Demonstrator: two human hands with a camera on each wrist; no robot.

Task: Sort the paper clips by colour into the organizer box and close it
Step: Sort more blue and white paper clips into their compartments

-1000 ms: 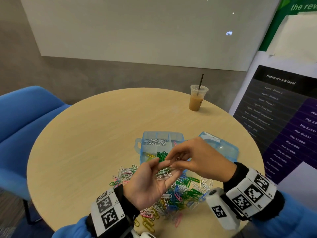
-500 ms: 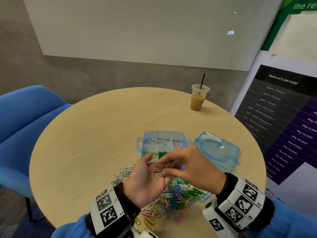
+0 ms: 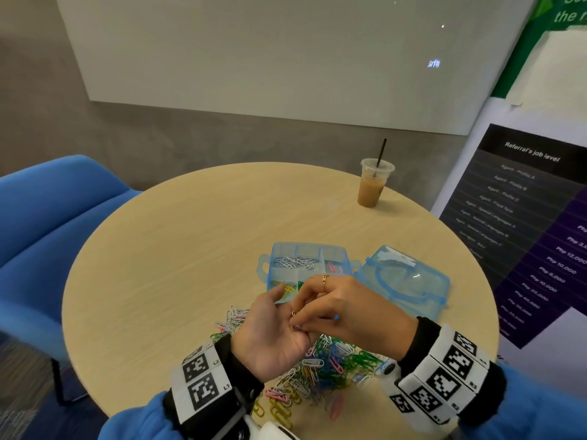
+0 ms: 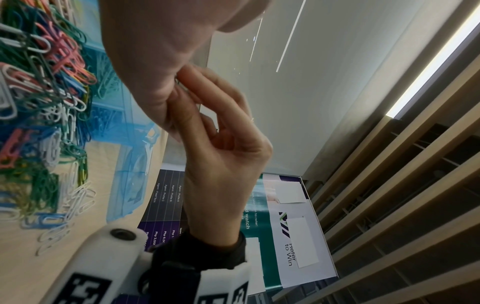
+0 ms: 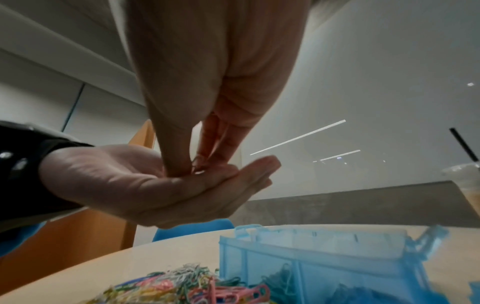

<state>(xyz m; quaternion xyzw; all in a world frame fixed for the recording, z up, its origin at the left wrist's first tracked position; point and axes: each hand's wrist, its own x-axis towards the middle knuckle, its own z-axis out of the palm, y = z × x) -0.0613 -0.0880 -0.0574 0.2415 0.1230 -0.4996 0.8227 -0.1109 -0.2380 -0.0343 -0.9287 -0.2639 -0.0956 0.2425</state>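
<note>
We note a round wooden table [image 3: 190, 249] before a grey wall; organizer box [image 3: 305, 260] at frame centre. Left hand [image 3: 273, 331] lies cupped, flat-fingered; right hand [image 3: 349, 315] pinches clips [image 3: 297, 325] there, now lower than earlier.

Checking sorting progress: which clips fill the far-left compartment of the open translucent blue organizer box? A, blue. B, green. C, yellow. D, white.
D: in the head view, a heap of white paper clips lies in the far-left compartment of the translucent blue organizer box.
</note>
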